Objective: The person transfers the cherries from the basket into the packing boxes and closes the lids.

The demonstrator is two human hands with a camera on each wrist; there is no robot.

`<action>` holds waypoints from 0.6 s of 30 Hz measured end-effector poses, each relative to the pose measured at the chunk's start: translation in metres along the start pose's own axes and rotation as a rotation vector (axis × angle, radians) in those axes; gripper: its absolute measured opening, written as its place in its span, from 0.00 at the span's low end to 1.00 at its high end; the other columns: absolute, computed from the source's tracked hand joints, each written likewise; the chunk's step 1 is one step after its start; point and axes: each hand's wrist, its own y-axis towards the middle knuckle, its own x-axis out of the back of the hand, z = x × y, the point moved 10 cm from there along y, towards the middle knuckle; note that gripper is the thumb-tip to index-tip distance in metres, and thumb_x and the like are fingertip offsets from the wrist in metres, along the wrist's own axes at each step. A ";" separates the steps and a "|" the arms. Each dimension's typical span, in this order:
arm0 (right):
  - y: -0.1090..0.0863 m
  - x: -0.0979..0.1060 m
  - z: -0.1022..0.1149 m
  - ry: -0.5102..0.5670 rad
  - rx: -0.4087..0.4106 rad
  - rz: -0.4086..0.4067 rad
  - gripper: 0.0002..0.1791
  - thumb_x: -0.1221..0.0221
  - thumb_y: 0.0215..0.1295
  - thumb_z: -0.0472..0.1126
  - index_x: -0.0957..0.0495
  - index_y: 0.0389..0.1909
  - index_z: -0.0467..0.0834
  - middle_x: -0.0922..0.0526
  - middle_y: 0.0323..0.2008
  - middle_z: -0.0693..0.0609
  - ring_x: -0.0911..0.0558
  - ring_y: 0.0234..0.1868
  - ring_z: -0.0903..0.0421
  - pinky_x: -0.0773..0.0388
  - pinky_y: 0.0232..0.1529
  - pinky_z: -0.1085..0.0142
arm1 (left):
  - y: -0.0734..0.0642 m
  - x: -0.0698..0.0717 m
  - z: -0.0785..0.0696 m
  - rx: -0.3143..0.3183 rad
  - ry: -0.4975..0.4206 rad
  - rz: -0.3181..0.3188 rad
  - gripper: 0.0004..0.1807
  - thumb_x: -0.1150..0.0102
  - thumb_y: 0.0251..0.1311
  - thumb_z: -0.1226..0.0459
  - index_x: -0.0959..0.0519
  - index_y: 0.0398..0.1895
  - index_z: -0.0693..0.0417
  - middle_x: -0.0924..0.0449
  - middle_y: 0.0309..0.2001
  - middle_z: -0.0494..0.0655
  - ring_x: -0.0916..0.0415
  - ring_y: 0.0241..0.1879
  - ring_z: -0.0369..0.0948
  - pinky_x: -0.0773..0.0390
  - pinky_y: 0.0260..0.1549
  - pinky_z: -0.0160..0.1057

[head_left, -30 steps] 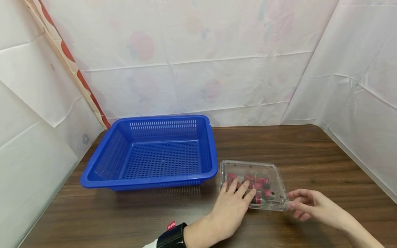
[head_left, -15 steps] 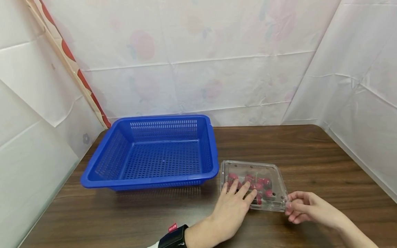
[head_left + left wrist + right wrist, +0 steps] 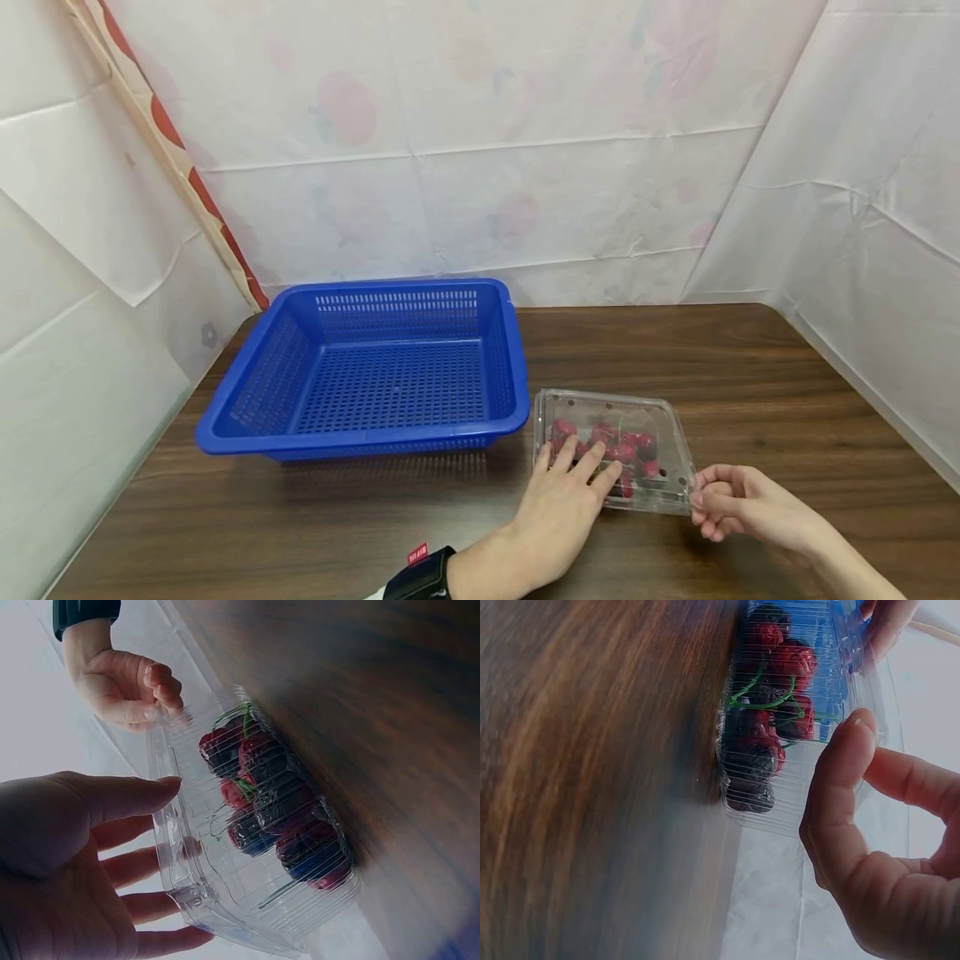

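A clear plastic clamshell box (image 3: 678, 433) lies on the wooden table, lid down. Several red cherries (image 3: 641, 446) with green stems show through it; the left wrist view has the cherries (image 3: 281, 799) piled along the ribbed base. My left hand (image 3: 558, 508) rests on the lid with its fingers spread straight, the thumb at the front edge. At the box's near right corner, my right hand (image 3: 750, 504) pinches the rim between thumb and forefinger, its other fingers curled below. Up close, the right wrist view shows that pinching forefinger (image 3: 836, 817) bent at the rim.
A blue plastic basket (image 3: 360, 437) with slotted walls stands left of the box, its right rim close to the box's left side. White patterned sheeting (image 3: 480, 208) closes off the back and sides of the table (image 3: 300, 525).
My right hand has moved slightly left, from touching the box's corner to pinching it. The left hand has stayed on the lid, and the box and basket have hardly moved.
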 end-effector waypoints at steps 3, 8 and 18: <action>-0.001 0.000 0.001 -0.002 0.010 -0.002 0.09 0.57 0.64 0.30 0.38 0.42 0.28 0.24 0.31 0.44 0.22 0.30 0.57 0.23 0.32 0.66 | 0.000 0.000 0.000 -0.001 0.005 -0.004 0.26 0.44 0.53 0.64 0.32 0.58 0.42 0.36 0.60 0.44 0.40 0.59 0.49 0.36 0.51 0.51; -0.002 0.001 0.006 -0.123 0.044 -0.054 0.11 0.57 0.65 0.30 0.39 0.42 0.24 0.24 0.29 0.45 0.22 0.27 0.57 0.23 0.28 0.64 | -0.001 0.002 0.002 -0.008 -0.007 -0.005 0.28 0.42 0.52 0.65 0.33 0.58 0.43 0.36 0.60 0.44 0.40 0.59 0.49 0.35 0.51 0.50; -0.014 0.016 0.026 -0.605 -0.063 -0.353 0.20 0.47 0.62 0.37 0.37 0.45 0.23 0.24 0.29 0.46 0.24 0.25 0.61 0.25 0.23 0.66 | -0.006 0.022 0.015 -0.046 -0.145 -0.148 0.28 0.38 0.49 0.61 0.32 0.56 0.53 0.35 0.59 0.48 0.37 0.57 0.43 0.34 0.51 0.43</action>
